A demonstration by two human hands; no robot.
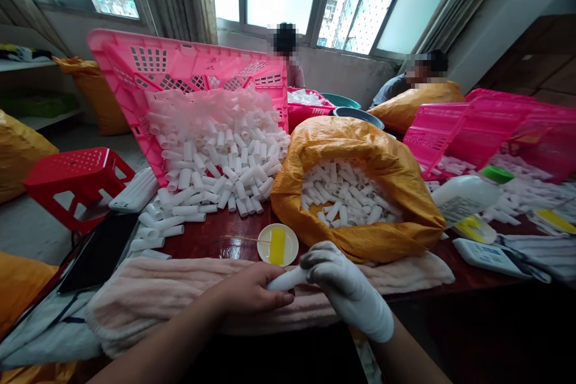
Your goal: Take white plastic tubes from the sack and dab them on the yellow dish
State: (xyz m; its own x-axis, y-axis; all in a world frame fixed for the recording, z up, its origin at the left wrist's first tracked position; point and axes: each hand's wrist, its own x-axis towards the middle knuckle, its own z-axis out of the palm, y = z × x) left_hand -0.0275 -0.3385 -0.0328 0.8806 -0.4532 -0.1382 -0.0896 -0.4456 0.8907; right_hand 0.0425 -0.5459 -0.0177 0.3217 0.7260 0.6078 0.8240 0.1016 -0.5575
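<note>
A white plastic tube (287, 279) is held between my two hands above the near table edge. My bare left hand (252, 293) pinches its left end between thumb and fingers. On its right end are the closed fingers of my right hand (346, 289), which wears a white glove with grey-stained fingers. Just beyond them, a small white dish (292, 245) holds a yellow pad (277, 246), with a thin stick leaning on its rim. Under my hands lies a pale pink towel (180, 285). An orange woven sack (360, 135), rolled open, contains many similar tubes.
A tilted pink crate (119, 66) spills white tubes (216, 168) onto the dark red table (198, 240). A red stool (76, 171) stands left. To the right are a white bottle (465, 195) with a green cap and more pink crates (438, 126). Two people sit farther back.
</note>
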